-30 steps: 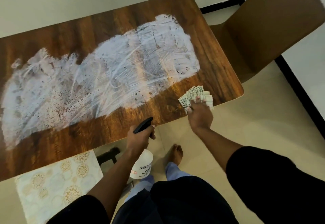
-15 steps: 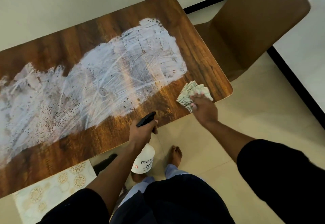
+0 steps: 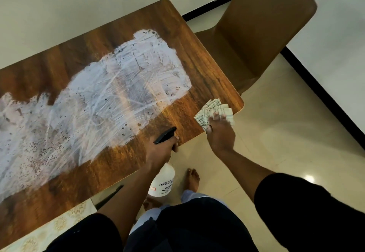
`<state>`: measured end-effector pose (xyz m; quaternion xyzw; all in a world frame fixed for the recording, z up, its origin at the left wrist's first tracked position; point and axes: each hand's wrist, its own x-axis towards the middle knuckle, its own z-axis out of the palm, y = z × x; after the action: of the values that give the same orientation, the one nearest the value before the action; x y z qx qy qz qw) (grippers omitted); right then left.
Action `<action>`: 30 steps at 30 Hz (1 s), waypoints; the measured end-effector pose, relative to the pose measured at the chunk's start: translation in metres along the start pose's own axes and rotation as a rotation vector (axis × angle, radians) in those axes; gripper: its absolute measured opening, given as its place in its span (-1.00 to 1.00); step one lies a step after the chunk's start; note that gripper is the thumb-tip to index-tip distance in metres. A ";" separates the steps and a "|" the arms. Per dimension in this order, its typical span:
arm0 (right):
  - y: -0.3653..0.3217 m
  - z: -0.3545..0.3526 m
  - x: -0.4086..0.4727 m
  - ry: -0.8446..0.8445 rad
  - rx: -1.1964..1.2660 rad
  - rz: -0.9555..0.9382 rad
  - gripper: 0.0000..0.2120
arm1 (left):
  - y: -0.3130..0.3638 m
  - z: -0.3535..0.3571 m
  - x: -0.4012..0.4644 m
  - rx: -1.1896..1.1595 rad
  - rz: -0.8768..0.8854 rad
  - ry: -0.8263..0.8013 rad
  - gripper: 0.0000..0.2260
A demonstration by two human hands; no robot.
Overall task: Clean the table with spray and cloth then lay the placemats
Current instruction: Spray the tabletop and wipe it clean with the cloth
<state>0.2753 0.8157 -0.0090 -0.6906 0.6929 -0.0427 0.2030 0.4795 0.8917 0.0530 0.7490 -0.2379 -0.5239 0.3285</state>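
Note:
A wooden table (image 3: 201,58) carries a wide white smeared film (image 3: 94,109) across its middle. My right hand (image 3: 221,133) presses a folded checked cloth (image 3: 214,109) flat at the table's near right corner, with part of the cloth over the edge. My left hand (image 3: 162,151) grips the black trigger head of a white spray bottle (image 3: 163,182), which hangs just off the table's near edge. A cream placemat (image 3: 59,224) with gold flower patterns lies below the table's near edge at the lower left, partly hidden by my arm.
A brown chair (image 3: 266,26) stands at the table's right end, against a white wall with a black skirting. The beige tiled floor (image 3: 276,133) spreads to the right. My bare foot (image 3: 192,178) stands close to the table edge.
My right hand and the cloth have slid a little toward the table's corner. My left hand still holds the bottle in the same place. The camera has shifted.

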 end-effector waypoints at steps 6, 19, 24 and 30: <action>0.031 -0.030 0.030 0.047 0.056 0.045 -0.62 | 0.020 0.018 0.005 0.030 0.030 -0.040 -0.84; -0.016 -0.019 0.039 0.016 -0.071 -0.069 -0.66 | 0.015 -0.006 0.003 -0.015 -0.030 0.024 -0.81; -0.080 0.016 0.011 -0.184 -0.077 -0.385 -0.64 | 0.017 -0.024 0.006 0.002 -0.036 0.072 -0.83; -0.074 0.020 0.034 -0.248 -0.002 -0.502 -0.64 | 0.025 -0.044 0.015 0.030 0.011 0.050 -0.78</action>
<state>0.3526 0.7836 -0.0103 -0.8408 0.4699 -0.0063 0.2688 0.5257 0.8750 0.0730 0.7655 -0.2414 -0.4996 0.3259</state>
